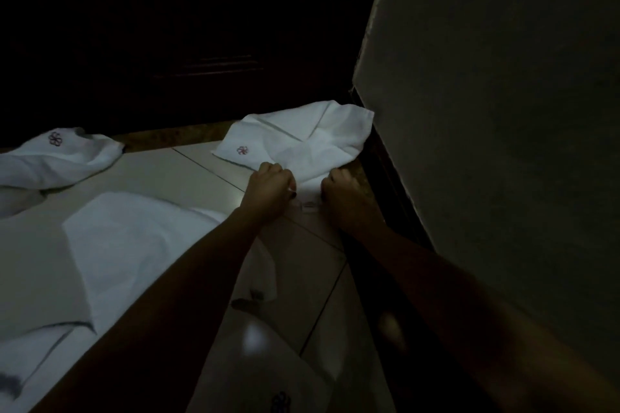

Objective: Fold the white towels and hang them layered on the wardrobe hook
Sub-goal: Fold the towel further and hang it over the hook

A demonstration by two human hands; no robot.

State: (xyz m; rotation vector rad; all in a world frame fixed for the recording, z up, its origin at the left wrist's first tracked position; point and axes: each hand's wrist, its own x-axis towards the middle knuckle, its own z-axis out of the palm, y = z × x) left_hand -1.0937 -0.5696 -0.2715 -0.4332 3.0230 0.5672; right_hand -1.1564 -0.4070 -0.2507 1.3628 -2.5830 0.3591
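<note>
At the far left a crumpled towel (63, 161) lies in a heap on the floor, a small flower emblem showing on its top, well apart from both hands. Nearer the camera a flat towel (134, 245) is spread out with one corner folded over, and the left forearm crosses above its right edge. At the bottom of the view a third towel (268, 379) with a dark flower emblem lies between the two forearms. The held towel (302, 141) lies further out, just beyond the hands, loosely folded, with a red flower emblem near its left corner and its far right corner touching the foot of the wall.

The floor (188, 174) is pale tile with thin dark joints, and a brown speckled strip runs along its far edge. Behind that strip stands a dark piece of furniture (201, 43), too dim to make out in detail. To the right a grey-green wall (503, 111) rises, with a dark gap along its base.

The left hand (270, 186) is curled into a fist with its knuckles up, gripping the near edge of the held towel. The right hand (342, 189) is just beside it, also curled tight on the same edge, so a short stretch of hem runs between them. Both arms reach forward nearly straight, low over the tiles.
</note>
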